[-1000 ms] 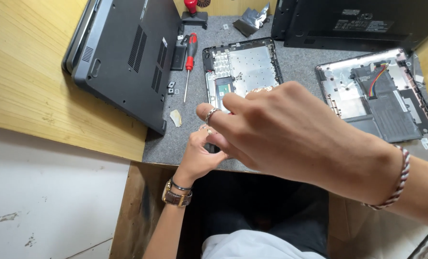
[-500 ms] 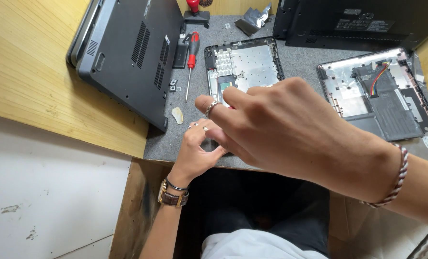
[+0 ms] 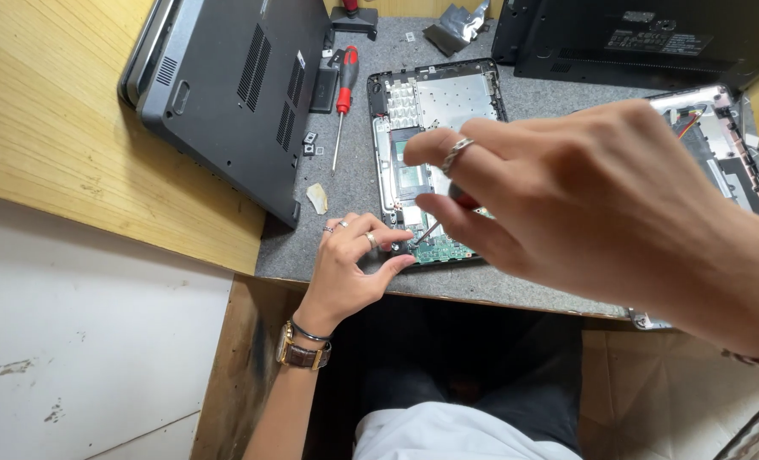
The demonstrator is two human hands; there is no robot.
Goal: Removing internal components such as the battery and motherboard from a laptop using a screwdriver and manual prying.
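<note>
Left hand (image 3: 354, 260) rests at the near corner of the opened laptop base (image 3: 435, 153), thumb and forefinger spread beside the green circuit board (image 3: 443, 249); right hand (image 3: 567, 200) pinches a small screwdriver (image 3: 428, 232), shaft slanting down-left to that corner; farther, a red-handled screwdriver (image 3: 343, 89); a white label on the black laptop (image 3: 643, 34).

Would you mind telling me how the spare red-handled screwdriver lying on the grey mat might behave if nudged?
The red-handled screwdriver would probably roll, since its handle looks round. It seems stiff and light: a thin metal shaft. The grey mat looks felt-like, so sliding seems unlikely.
</note>
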